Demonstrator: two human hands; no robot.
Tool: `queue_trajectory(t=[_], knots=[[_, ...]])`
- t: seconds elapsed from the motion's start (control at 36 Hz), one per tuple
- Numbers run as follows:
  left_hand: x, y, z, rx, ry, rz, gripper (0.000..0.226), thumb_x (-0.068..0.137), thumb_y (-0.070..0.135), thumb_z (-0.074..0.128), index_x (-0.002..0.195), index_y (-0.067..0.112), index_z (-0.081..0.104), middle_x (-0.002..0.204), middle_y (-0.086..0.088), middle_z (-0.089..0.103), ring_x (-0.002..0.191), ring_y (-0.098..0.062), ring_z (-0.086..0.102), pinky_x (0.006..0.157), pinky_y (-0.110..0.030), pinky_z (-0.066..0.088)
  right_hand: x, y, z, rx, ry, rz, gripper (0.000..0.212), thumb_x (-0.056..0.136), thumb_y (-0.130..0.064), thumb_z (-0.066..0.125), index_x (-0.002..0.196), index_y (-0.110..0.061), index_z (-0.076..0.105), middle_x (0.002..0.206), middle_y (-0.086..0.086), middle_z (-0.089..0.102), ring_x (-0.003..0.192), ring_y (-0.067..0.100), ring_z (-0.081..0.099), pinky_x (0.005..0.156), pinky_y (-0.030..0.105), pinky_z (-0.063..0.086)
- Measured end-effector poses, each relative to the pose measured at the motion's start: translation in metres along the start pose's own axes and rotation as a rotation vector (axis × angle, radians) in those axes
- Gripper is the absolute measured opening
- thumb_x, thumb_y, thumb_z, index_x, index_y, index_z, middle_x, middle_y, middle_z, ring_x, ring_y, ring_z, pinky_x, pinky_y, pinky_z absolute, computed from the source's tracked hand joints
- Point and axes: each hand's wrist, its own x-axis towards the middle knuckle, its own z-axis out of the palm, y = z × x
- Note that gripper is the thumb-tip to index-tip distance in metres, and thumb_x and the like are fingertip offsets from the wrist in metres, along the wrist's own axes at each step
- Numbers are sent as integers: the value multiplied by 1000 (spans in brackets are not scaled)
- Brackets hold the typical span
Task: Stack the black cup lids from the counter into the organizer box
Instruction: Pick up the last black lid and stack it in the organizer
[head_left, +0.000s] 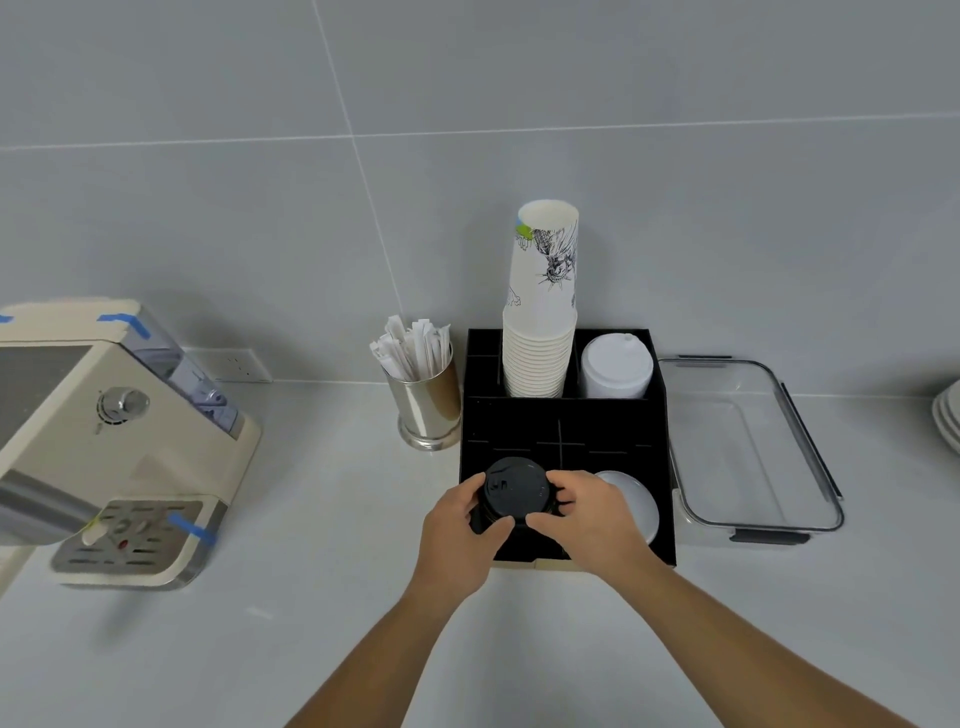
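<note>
A stack of black cup lids (515, 491) sits at the front left compartment of the black organizer box (613, 426). My left hand (460, 535) grips the stack's left side and my right hand (589, 519) grips its right side, fingers wrapped around it. The lower part of the stack is hidden by my hands. White lids (636, 506) lie in the front right compartment, partly behind my right hand.
A stack of paper cups (540, 322) and white lids (615, 369) stand in the box's back compartments. A steel cup of wrapped sticks (423, 400) is left of the box, a coffee machine (114, 441) far left, a clear container (753, 452) right, plates (948, 421) at the right edge.
</note>
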Motion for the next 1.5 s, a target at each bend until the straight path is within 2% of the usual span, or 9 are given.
queue_trajectory(t=[0.19, 0.44, 0.56, 0.78, 0.89, 0.94, 1.11, 1.33, 1.5], knots=[[11, -4, 1, 35, -2, 29, 55, 83, 18, 74, 134, 25, 55, 124, 7, 64, 116, -8, 58, 101, -22, 44, 7, 4, 6, 14, 37, -4, 47, 78, -24, 77, 123, -19, 65, 112, 1, 63, 93, 13, 59, 81, 22, 50], [14, -7, 4, 96, 4, -4, 55, 82, 16, 74, 134, 19, 56, 100, 31, 55, 98, 3, 59, 75, 5, 37, 12, 10, 14, 6, 31, 28, 39, 86, -22, 69, 124, -15, 65, 114, 3, 63, 97, 14, 63, 86, 26, 54], [14, -8, 5, 168, 19, 4, 58, 83, 22, 74, 137, 18, 54, 107, 19, 58, 101, 1, 57, 69, 9, 34, 14, 9, 12, -3, 22, 36, 14, 87, -20, 64, 98, -14, 71, 95, 4, 65, 84, 18, 65, 76, 29, 55], [14, -8, 7, 257, -12, -20, 67, 87, 28, 70, 146, 15, 41, 133, -2, 62, 124, -19, 57, 92, -14, 37, 16, 7, 10, -48, -58, 50, 11, 90, -27, 59, 88, -20, 67, 66, 4, 66, 56, 13, 55, 59, 27, 49], [14, -4, 5, 274, -16, -22, 66, 87, 28, 70, 145, 14, 42, 133, -4, 62, 123, -19, 57, 92, -16, 38, 20, 4, 6, -38, -67, 103, 42, 92, -29, 60, 132, -16, 59, 93, 1, 73, 78, 12, 62, 70, 20, 46], [14, -3, 4, 281, -17, -19, 65, 86, 27, 70, 144, 13, 43, 134, -5, 61, 123, -20, 56, 92, -16, 38, 20, 2, 4, -52, -84, 101, 46, 92, -30, 59, 135, -17, 56, 84, -3, 69, 72, 10, 60, 65, 19, 44], [16, 4, 2, 329, 10, 66, 57, 86, 27, 71, 138, 18, 50, 129, 1, 61, 118, -17, 57, 95, -21, 45, 17, 0, 3, -175, -68, 42, 24, 89, -31, 60, 84, -9, 62, 64, -8, 47, 56, 6, 46, 52, 18, 37], [16, 5, 4, 349, 0, 63, 60, 87, 29, 69, 141, 16, 47, 134, -3, 58, 122, -19, 54, 103, -35, 47, 13, 4, 3, -121, -62, 19, 28, 88, -28, 61, 102, -5, 67, 100, 11, 64, 86, 23, 65, 76, 34, 54], [19, 4, 3, 316, 8, 27, 66, 83, 27, 74, 141, 12, 47, 137, -6, 57, 124, -21, 54, 106, -33, 44, 16, 2, 3, -130, -107, 38, 19, 90, -27, 60, 96, -10, 66, 94, 2, 60, 69, 12, 59, 57, 18, 43]])
